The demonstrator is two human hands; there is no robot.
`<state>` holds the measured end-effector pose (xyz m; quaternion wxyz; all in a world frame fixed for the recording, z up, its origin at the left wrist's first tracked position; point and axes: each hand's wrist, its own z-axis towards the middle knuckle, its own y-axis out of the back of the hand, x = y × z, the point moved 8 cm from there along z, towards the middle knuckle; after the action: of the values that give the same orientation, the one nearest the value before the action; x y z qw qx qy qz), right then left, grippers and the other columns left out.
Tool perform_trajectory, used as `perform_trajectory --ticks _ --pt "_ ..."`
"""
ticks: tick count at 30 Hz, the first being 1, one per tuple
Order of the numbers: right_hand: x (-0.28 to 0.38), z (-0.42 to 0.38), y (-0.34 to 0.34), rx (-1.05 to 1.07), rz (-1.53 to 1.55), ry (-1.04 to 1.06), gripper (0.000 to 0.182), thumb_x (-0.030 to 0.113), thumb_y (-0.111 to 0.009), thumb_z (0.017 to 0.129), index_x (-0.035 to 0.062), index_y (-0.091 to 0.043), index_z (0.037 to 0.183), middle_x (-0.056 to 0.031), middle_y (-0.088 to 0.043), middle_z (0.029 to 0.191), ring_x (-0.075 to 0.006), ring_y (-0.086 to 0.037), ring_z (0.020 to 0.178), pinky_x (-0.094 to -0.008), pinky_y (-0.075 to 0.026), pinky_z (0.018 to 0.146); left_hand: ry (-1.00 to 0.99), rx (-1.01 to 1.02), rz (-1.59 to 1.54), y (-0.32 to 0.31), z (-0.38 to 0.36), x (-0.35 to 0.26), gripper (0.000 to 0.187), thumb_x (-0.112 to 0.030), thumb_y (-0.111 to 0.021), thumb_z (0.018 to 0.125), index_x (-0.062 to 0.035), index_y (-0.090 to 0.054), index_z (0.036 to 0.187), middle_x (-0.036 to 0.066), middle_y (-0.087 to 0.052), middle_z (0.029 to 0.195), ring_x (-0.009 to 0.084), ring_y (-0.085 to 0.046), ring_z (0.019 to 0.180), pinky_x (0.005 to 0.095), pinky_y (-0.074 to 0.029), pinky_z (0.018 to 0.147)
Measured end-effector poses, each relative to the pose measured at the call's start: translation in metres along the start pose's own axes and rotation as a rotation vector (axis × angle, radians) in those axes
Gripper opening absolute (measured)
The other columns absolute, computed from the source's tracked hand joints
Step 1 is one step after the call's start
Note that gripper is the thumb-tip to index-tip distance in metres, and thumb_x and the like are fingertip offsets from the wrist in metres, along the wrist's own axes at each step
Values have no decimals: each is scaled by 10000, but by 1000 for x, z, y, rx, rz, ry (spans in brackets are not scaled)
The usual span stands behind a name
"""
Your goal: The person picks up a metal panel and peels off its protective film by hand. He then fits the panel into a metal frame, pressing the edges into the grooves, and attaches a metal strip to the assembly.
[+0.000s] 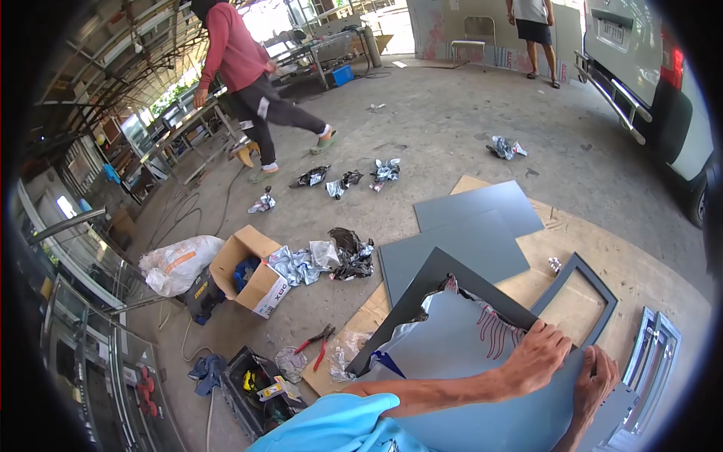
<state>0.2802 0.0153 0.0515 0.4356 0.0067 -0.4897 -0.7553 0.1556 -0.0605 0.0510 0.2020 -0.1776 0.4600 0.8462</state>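
A large dark grey panel (440, 264) lies tilted in front of me, with a silvery protective film (452, 331) partly peeled off its face. The film's edge is ragged and curled, with red and blue print on it. My left hand (538, 350) reaches across from the blue sleeve, fingers closed on the film near the panel's right edge. Close beside it, my right hand (597, 377) is closed in a pinch at the same edge, apparently on the film too; its fingertips are partly hidden. Two more grey panels (459, 241) lie flat beyond.
The panels rest on a plywood sheet (602, 256) with a dark frame (602, 290). Red-handled pliers (320, 350), a toolbox (245, 377), a cardboard box (252, 275) and crumpled film (301, 264) lie leftward. One person (245, 75) walks past; another (535, 30) stands near a van (625, 60).
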Motion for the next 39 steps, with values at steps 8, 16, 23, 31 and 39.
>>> perform_trajectory --ticks 8,16,23,31,39 --pt "-7 -3 4 -24 1 5 232 202 -539 908 -4 -645 921 -136 -648 780 -286 -559 644 -364 -412 673 -143 -63 29 3 -8 -30 336 -132 -679 708 -29 -497 970 113 -479 909 226 -464 845 357 -342 810" --pt "-16 -13 7 -49 177 -67 240 130 -525 921 18 -612 1114 -159 -629 994 -231 -546 718 -356 -451 689 -71 -6 118 -21 -1 -29 193 -90 -591 718 -9 -538 884 83 -518 820 199 -479 819 315 -364 752" --pt "27 -19 13 124 217 178 208 51 -499 890 -44 -601 1044 -164 -442 1334 -335 -453 1209 -420 -383 973 -60 7 -157 -11 1 -21 208 -69 -636 692 2 -575 878 80 -551 811 192 -498 800 303 -349 739" --pt "18 -35 13 15 -6 478 140 -87 -522 802 -17 -558 919 -155 -525 1173 -370 -461 1181 -480 -366 987 -111 38 -173 -7 2 -22 162 -79 -628 706 7 -577 833 100 -538 786 210 -514 765 316 -362 718" --pt "2 -48 -7 -44 -71 382 107 42 -444 934 -39 -493 983 -170 -528 985 -349 -507 977 -456 -409 865 -299 154 33 -12 36 -7 217 -136 -632 709 18 -588 856 153 -563 863 261 -550 791 344 -445 695"
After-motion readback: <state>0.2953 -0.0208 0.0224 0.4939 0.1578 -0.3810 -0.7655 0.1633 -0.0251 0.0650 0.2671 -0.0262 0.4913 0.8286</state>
